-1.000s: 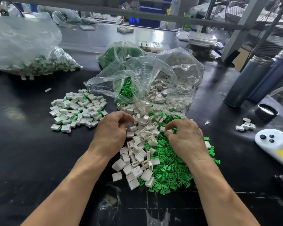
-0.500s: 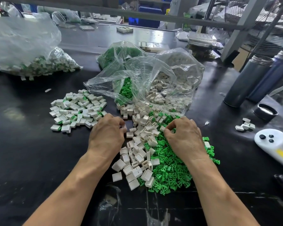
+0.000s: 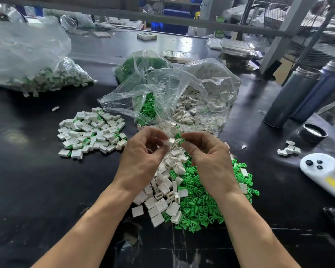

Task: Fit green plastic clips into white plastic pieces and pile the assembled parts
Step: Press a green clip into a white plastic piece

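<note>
Black and glossy, your desk (image 3: pixel 27 180) fills most of the frame, with shelving and a metal frame across the top. At centre, your left hand (image 3: pixel 141 159) is raised over the loose parts, its fingers curled, thumb and forefinger pinching a white piece (image 3: pixel 167 143). Your right hand (image 3: pixel 209 157) faces it, just beside, fingertips pinching a green clip (image 3: pixel 179 136) that sits right at the white piece; whether the two already touch is too blurred to tell. Below your hands lie the supply heaps: white pieces (image 3: pixel 162 194) at lower centre, green clips (image 3: pixel 199 206) to their right, the two heaps touching and mingling. Left of centre sits the pile of assembled parts (image 3: pixel 91 131), apart from the heaps. Above your hands two clear bags (image 3: pixel 172 88) spill more clips and pieces. At upper left a third bag (image 3: pixel 27 60) holds assembled parts. At right stand two dark bottles (image 3: pixel 298 93), a cap (image 3: pixel 312 132), a few white parts (image 3: pixel 289 148) and a white device (image 3: pixel 323 171).
</note>
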The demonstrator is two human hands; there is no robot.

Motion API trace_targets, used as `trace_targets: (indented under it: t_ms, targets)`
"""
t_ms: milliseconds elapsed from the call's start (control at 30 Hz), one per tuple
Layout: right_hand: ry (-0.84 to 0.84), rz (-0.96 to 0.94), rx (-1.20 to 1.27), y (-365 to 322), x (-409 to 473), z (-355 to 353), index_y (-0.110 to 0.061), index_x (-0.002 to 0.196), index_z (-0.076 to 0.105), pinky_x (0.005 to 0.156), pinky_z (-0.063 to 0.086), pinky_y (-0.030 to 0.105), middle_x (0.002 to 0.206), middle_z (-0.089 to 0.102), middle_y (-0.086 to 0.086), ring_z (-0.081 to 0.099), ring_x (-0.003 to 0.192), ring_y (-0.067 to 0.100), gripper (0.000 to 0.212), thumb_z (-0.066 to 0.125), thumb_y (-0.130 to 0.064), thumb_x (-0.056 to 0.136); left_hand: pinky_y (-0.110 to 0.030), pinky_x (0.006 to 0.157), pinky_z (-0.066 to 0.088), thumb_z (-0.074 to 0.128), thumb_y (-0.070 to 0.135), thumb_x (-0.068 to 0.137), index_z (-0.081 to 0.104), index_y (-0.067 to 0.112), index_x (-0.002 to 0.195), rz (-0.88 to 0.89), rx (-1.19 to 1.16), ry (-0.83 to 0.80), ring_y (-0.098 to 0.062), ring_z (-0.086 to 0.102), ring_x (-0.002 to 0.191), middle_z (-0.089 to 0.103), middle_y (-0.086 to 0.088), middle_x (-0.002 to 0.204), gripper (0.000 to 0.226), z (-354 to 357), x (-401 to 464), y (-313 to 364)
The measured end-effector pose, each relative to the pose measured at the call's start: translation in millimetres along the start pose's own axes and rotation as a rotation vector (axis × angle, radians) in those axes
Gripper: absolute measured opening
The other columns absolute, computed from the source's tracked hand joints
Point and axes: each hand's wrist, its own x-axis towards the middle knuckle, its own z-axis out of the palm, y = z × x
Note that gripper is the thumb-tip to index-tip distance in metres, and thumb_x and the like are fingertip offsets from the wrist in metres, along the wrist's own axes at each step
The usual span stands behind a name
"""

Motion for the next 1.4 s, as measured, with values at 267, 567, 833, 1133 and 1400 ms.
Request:
trace_targets:
  t_ms: [267,567,833,1133,1400]
  targets:
    - [-0.046,-0.026,0.105,-1.2,-2.2,3.6,-0.021,0.107,0.077,0.070,0.053,0.018,0.095,0.078,-0.003,0.066,0.075,0.001,0.021,0.074,-0.004,0.094,-0.031,0.080,0.057,0.076,0.018,0.091,0.075,0.033,0.102,-0.031,-0.182,-0.049,-0.009,0.066,0.083,0.071,0.004,0.093,0.019,0.9,0.2,2.2]
    - [-0.066,-0.093,0.024,1.2,-4.4,4.3,-0.030,0.104,0.078,0.069,0.052,0.018,0.092,0.077,-0.006,0.067,0.079,0.004,0.021,0.076,-0.012,0.094,-0.023,0.074,0.055,0.075,0.015,0.092,0.074,0.022,0.103,-0.044,-0.221,-0.060,-0.009,0.070,0.087,0.076,0.003,0.096,0.013,1.9,2.6,0.4]
    - [0.018,-0.084,0.022,-0.4,-4.0,0.9,-0.027,0.099,0.075,0.068,0.052,0.018,0.089,0.074,-0.006,0.067,0.079,0.007,0.009,0.077,-0.020,0.094,-0.026,0.072,0.057,0.075,0.012,0.092,0.075,0.022,0.101,-0.034,-0.269,-0.076,-0.014,0.071,0.089,0.077,0.001,0.097,0.014,2.0,2.9,-3.3]
    - [0.022,0.017,0.232,-0.8,-4.0,2.8,-0.016,0.099,0.079,0.057,0.051,0.020,0.073,0.072,-0.002,0.061,0.061,0.009,0.007,0.077,-0.013,0.093,-0.023,0.070,0.058,0.075,0.008,0.091,0.075,0.020,0.103,-0.032,-0.264,-0.123,-0.014,0.072,0.085,0.077,0.001,0.096,0.017,4.4,1.3,-3.4]
    - [0.039,0.061,0.254,4.6,-3.1,5.6,-0.019,0.095,0.079,0.056,0.048,0.018,0.075,0.072,-0.005,0.061,0.065,0.008,0.004,0.079,-0.019,0.091,-0.024,0.071,0.059,0.078,0.015,0.086,0.074,0.017,0.100,-0.041,-0.265,-0.142,-0.019,0.073,0.084,0.077,-0.001,0.093,0.014,4.7,0.9,-2.9]
